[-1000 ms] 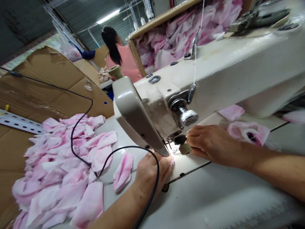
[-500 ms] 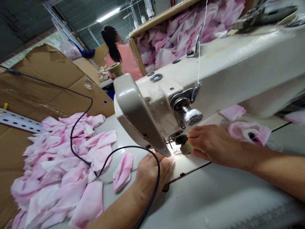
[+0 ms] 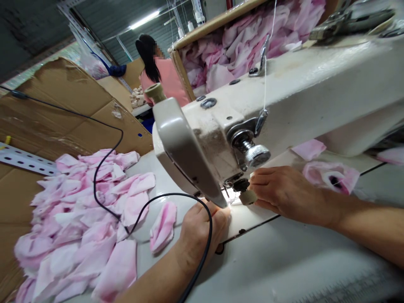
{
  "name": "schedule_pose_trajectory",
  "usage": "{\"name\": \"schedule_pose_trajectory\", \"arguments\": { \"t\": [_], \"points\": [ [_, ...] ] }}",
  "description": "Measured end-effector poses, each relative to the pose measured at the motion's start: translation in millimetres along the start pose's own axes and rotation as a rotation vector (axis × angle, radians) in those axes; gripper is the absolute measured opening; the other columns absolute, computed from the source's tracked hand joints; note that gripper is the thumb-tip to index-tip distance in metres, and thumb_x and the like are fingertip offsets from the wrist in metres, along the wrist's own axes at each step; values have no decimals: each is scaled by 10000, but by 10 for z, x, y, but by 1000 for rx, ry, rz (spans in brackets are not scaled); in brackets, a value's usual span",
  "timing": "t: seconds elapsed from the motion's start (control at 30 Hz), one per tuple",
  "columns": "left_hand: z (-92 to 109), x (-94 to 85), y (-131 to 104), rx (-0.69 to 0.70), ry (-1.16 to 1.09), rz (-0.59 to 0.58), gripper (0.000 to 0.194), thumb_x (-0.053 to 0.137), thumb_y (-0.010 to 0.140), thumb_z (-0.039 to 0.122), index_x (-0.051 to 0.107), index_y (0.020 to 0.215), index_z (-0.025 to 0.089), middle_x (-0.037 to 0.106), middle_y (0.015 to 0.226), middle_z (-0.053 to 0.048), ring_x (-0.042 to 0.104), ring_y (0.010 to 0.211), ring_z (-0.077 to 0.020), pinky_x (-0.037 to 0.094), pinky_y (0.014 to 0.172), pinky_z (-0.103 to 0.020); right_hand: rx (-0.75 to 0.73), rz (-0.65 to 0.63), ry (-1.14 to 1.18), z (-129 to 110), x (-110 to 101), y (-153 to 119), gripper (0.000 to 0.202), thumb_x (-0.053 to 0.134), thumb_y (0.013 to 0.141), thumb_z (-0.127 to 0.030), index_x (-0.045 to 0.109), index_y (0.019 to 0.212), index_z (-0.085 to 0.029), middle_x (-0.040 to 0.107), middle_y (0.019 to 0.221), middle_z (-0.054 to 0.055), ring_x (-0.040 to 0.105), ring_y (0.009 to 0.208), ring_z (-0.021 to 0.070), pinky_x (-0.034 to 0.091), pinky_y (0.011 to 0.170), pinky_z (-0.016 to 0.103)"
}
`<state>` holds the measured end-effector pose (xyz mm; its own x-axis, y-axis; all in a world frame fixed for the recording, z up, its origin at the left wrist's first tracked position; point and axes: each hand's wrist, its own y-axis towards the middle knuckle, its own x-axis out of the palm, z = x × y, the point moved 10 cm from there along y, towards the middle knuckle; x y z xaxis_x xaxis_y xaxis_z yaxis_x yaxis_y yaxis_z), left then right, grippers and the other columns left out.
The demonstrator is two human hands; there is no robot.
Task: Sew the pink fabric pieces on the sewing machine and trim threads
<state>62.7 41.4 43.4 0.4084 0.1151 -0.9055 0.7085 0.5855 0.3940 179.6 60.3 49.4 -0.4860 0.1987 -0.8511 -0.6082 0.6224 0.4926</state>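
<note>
Pink fabric pieces [image 3: 78, 227] heap at left, one folded pink piece [image 3: 163, 227] lies apart beside left hand [image 3: 195, 227], which bunches at needle area of sewing machine [image 3: 214, 139], grip contents hidden; right hand [image 3: 280, 189] curls just past it, can't tell if gripping; sewing looks underway, done versus remaining pieces unclear

The only camera is on the person's head and it looks forward and down, somewhat tilted. The sewing machine [image 3: 309, 92], the left hand [image 3: 196, 223] and the right hand [image 3: 280, 191] are near; a co-worker [image 3: 168, 80] is farther, beyond the machine.
</note>
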Motion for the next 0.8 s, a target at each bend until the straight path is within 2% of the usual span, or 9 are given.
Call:
{"name": "schedule_pose_trajectory", "arguments": {
  "t": [0.23,0.5,0.6,0.8],
  "points": [
    [9,20,-29,47,-20,11,215,509,921,105,635,1059,212,627,839,-21,577,775,-171,495,725,-309,82,-25,133,130,-7,-80,167,532,902,-144,618,769,-197,678,834,29,603,777,180,406,659,293],
    [30,24,-7,49,-14,-8,242,469,923,108,643,1058,209,622,822,-15,573,744,-157,491,701,-289,-55,42,-15,-47,-61,-27,269,507,941,-156,586,686,-187,591,672,21,542,689,179,380,625,303],
    [37,38,-7,58,-24,-17,242,468,930,143,647,1078,209,626,834,-19,567,743,-159,485,684,-288,-111,61,-91,-119,-35,-14,266,496,956,-164,606,714,-179,600,676,24,531,697,182,381,637,309],
    [30,40,14,42,21,-16,236,444,930,92,644,997,198,625,790,-16,577,741,-157,496,718,-293,-167,45,-117,-186,26,-43,225,537,919,-103,605,716,-172,620,708,21,504,712,188,366,630,335]
  ]
}}
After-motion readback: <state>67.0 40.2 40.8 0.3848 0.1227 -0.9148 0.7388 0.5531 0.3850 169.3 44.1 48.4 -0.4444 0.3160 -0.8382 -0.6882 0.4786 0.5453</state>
